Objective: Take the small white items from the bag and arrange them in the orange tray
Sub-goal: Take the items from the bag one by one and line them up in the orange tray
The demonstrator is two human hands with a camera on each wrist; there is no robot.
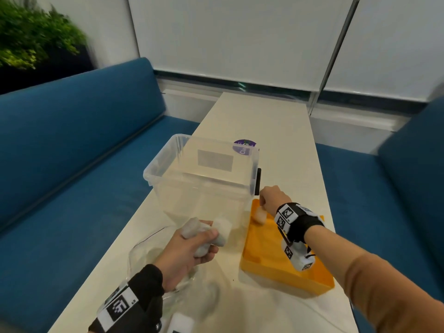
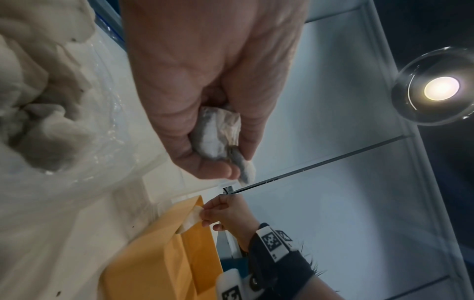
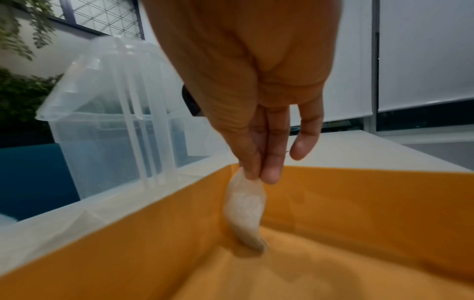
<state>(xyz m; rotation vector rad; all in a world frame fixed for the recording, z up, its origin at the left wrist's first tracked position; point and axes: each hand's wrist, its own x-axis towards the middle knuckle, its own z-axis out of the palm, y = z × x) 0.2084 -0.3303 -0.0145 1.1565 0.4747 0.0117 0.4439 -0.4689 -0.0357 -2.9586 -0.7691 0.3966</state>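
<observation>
Right hand: the right hand (image 1: pixel 272 198) pinches one small white packet (image 3: pixel 245 211) by its top edge between thumb and fingertips, the little finger spread free. Held that way the packet hangs straight down, which likely lets the person set it on end or steer it into a corner.
Packet in the tray: its lower end touches, or all but touches, the floor of the orange tray (image 1: pixel 283 272) at the far left corner. Starting in a corner would suit a tidy row.
Left hand: the left hand (image 1: pixel 189 251) is clenched round several more white packets (image 1: pixel 204 233), a reserve kept beside the tray so the other hand can draw from it without returning to the bag.
Bag: a clear plastic bag (image 1: pixel 149 251) lies on the table (image 1: pixel 276 131) under and near the left hand, its mouth towards the tray; the left wrist view shows a heap of white packets (image 2: pixel 38 125) inside it.
Tray: it sits on the right near part of the table, just beside the clear plastic box (image 1: pixel 201 174). No packet other than the hanging one shows in it.
Box: stands at the far left of the tray, with no contents visible.
Progress: judged early, since most packets are not yet placed.
Next move: probably letting go of the packet, then taking another from the left hand.
</observation>
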